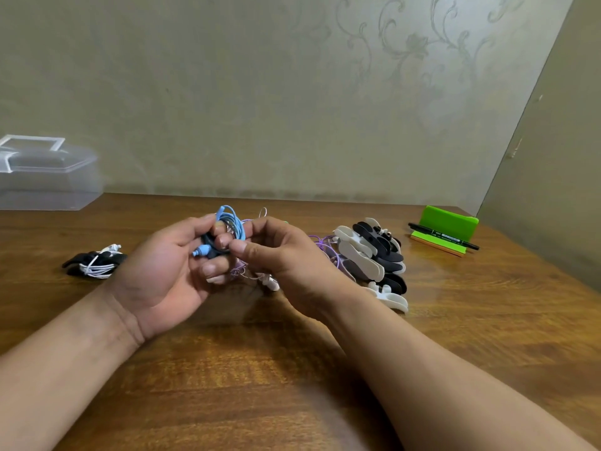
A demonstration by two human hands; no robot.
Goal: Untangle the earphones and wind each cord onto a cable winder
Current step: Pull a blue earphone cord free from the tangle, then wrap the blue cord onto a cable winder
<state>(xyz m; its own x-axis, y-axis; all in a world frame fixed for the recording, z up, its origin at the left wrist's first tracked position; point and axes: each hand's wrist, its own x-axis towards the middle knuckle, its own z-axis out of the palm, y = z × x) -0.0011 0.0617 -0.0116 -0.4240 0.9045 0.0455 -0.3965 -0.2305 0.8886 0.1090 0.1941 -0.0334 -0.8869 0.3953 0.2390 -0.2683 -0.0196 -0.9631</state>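
The left hand point(169, 271) is gripping a flat dark winder point(212, 248) looped with blue cord point(234, 222), while the right hand point(283, 255) is pinching that cord above the grained wooden table point(487, 304).

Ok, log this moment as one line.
step: winding | left hand: holds black winder | right hand: pinches blue cord | done: one white-cord winder

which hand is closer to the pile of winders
Right. The right hand sits just left of the pile of winders; the left hand is farther left, holding the blue cord.
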